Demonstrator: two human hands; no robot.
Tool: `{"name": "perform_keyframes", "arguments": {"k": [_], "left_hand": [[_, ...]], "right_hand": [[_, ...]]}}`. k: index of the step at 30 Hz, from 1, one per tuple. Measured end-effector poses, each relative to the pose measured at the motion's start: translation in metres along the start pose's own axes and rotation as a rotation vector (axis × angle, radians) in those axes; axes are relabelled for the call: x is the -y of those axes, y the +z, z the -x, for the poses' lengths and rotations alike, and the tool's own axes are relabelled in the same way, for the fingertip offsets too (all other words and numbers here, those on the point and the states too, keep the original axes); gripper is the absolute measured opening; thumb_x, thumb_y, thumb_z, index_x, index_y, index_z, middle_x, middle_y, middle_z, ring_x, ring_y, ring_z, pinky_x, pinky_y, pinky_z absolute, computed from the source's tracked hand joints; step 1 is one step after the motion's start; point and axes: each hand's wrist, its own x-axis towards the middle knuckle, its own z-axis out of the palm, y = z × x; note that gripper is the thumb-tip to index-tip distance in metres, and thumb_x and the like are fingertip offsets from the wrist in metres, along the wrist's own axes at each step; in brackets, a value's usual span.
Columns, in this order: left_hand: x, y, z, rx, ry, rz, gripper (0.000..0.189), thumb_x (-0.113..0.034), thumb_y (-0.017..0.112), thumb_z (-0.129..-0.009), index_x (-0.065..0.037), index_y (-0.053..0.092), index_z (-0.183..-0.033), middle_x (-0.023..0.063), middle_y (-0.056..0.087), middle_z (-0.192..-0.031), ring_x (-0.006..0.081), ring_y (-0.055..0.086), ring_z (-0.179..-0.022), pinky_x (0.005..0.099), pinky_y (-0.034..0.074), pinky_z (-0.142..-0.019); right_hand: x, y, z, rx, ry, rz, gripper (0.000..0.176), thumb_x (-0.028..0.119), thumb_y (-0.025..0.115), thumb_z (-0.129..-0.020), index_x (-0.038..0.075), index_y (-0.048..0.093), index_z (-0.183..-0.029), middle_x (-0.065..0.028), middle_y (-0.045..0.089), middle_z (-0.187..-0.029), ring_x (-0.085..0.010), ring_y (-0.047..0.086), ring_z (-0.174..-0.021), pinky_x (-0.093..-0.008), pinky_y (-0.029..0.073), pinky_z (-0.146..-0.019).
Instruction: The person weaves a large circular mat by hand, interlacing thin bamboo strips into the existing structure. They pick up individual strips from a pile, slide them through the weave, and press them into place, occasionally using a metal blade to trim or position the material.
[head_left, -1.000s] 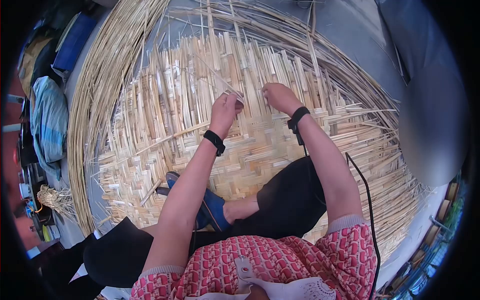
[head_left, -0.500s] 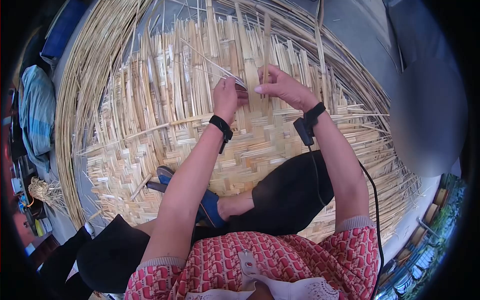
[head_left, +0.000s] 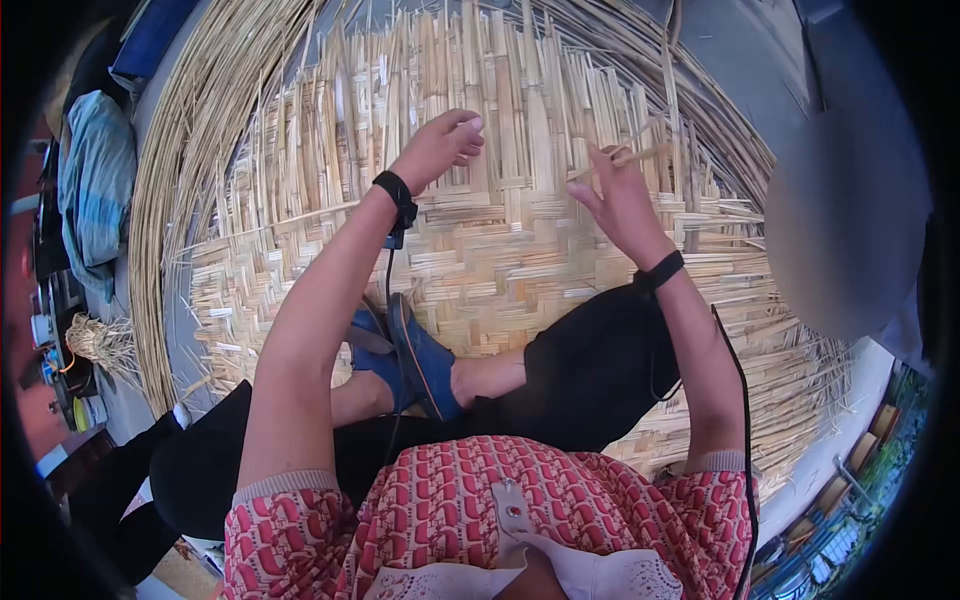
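A large woven reed mat (head_left: 520,245) lies beneath both hands, its lower part in a zigzag weave and its upper part of long upright strips. Over the upper left of the weave, my left hand (head_left: 440,150) has its fingers curled inward; whether anything is in them is hidden. My right hand (head_left: 620,200) is to the right, above the mat, thumb apart from the fingers. A thin reed strip (head_left: 645,155), smeared by motion, sticks out between its fingers. Both wrists wear black bands.
Long bundles of loose reeds (head_left: 190,150) curve along the mat's left and top edges. My blue shoes (head_left: 425,365) rest on the mat. At the far left are a blue-grey bag (head_left: 95,195) and a tied straw bunch (head_left: 95,340). A blurred person (head_left: 845,225) is at the right.
My hands have moved apart, the left to the left and the right to the right. The right hand has carried a strip sideways, away from the upright strips. My feet have shifted together.
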Motion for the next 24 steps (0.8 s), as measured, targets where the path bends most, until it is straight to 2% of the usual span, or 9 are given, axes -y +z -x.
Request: {"name": "perform_keyframes", "arguments": {"k": [3, 6, 9, 12, 13, 15, 19, 21, 24], "left_hand": [[-0.003, -0.077, 0.050, 0.045, 0.109, -0.642, 0.031, -0.026, 0.065, -0.094, -0.007, 0.066, -0.118, 0.0035, 0.070, -0.098, 0.0130, 0.063, -0.090, 0.0286, 0.051, -0.077], [-0.026, -0.096, 0.115, 0.269, -0.114, -0.686, 0.027, -0.022, 0.067, -0.092, -0.006, 0.068, -0.115, 0.0022, 0.070, -0.097, 0.0094, 0.063, -0.087, 0.0277, 0.051, -0.077], [-0.046, -0.101, 0.133, 0.182, -0.056, -0.601, 0.028, -0.023, 0.068, -0.093, -0.007, 0.068, -0.116, 0.0011, 0.070, -0.100, 0.0083, 0.063, -0.088, 0.0264, 0.051, -0.079], [-0.061, -0.100, 0.140, -0.036, 0.210, -0.395, 0.030, -0.027, 0.065, -0.097, -0.007, 0.067, -0.119, 0.0003, 0.071, -0.103, 0.0087, 0.065, -0.095, 0.0256, 0.051, -0.083], [-0.074, -0.098, 0.143, -0.063, 0.254, -0.370, 0.030, -0.027, 0.064, -0.097, -0.006, 0.067, -0.119, 0.0006, 0.070, -0.103, 0.0094, 0.066, -0.097, 0.0256, 0.052, -0.083], [-0.092, -0.095, 0.156, -0.058, 0.319, -0.352, 0.029, -0.027, 0.063, -0.098, -0.007, 0.067, -0.119, 0.0008, 0.071, -0.103, 0.0101, 0.066, -0.098, 0.0260, 0.052, -0.084], [-0.117, -0.088, 0.179, -0.052, 0.379, -0.232, 0.026, -0.025, 0.060, -0.100, -0.007, 0.068, -0.117, 0.0010, 0.071, -0.103, 0.0110, 0.067, -0.100, 0.0274, 0.053, -0.085], [-0.116, -0.083, 0.171, -0.079, 0.368, -0.202, 0.024, -0.022, 0.058, -0.100, -0.008, 0.068, -0.117, 0.0003, 0.071, -0.102, 0.0098, 0.066, -0.099, 0.0269, 0.052, -0.084], [-0.104, -0.071, 0.151, 0.001, 0.300, -0.154, 0.022, -0.020, 0.058, -0.100, -0.008, 0.069, -0.114, -0.0010, 0.070, -0.099, 0.0084, 0.066, -0.095, 0.0257, 0.051, -0.083]], "right_hand": [[0.012, -0.049, 0.022, 0.345, 0.391, -0.273, 0.065, 0.031, 0.062, -0.097, 0.002, 0.037, -0.148, -0.0217, 0.067, -0.088, -0.0338, 0.066, -0.075, -0.0413, 0.053, -0.075], [0.063, -0.076, 0.017, 0.428, 0.551, -0.451, 0.052, 0.024, 0.064, -0.095, 0.006, 0.047, -0.141, -0.0169, 0.068, -0.080, -0.0313, 0.066, -0.068, -0.0393, 0.052, -0.068], [0.119, -0.038, 0.023, 0.306, -0.216, -0.315, 0.024, 0.017, 0.064, -0.091, 0.004, 0.062, -0.111, -0.0173, 0.067, -0.087, -0.0339, 0.067, -0.078, -0.0416, 0.052, -0.071], [0.218, 0.031, 0.043, 0.398, -0.572, -0.197, 0.032, 0.020, 0.069, -0.085, 0.003, 0.061, -0.111, -0.0138, 0.064, -0.104, -0.0316, 0.061, -0.097, -0.0412, 0.049, -0.085], [0.243, 0.059, 0.060, 0.223, -0.750, -0.222, 0.038, 0.023, 0.070, -0.083, 0.004, 0.061, -0.115, -0.0121, 0.063, -0.106, -0.0273, 0.061, -0.096, -0.0400, 0.048, -0.083], [0.281, 0.100, 0.088, 0.088, -0.747, 0.135, 0.034, 0.022, 0.065, -0.086, 0.005, 0.063, -0.116, -0.0089, 0.065, -0.097, -0.0235, 0.062, -0.089, -0.0371, 0.046, -0.082], [0.278, 0.138, 0.079, 0.248, -0.684, 0.147, 0.026, 0.015, 0.054, -0.090, 0.006, 0.067, -0.110, -0.0035, 0.064, -0.079, -0.0211, 0.063, -0.083, -0.0354, 0.044, -0.082], [0.253, 0.095, 0.052, 0.355, -0.786, 0.199, 0.025, 0.015, 0.055, -0.088, 0.009, 0.068, -0.108, -0.0035, 0.063, -0.078, -0.0199, 0.064, -0.082, -0.0361, 0.045, -0.082], [0.175, 0.020, 0.033, 0.153, -0.811, 0.255, 0.027, 0.018, 0.057, -0.086, 0.025, 0.071, -0.109, 0.0015, 0.063, -0.082, -0.0177, 0.061, -0.092, -0.0407, 0.043, -0.095]]}}
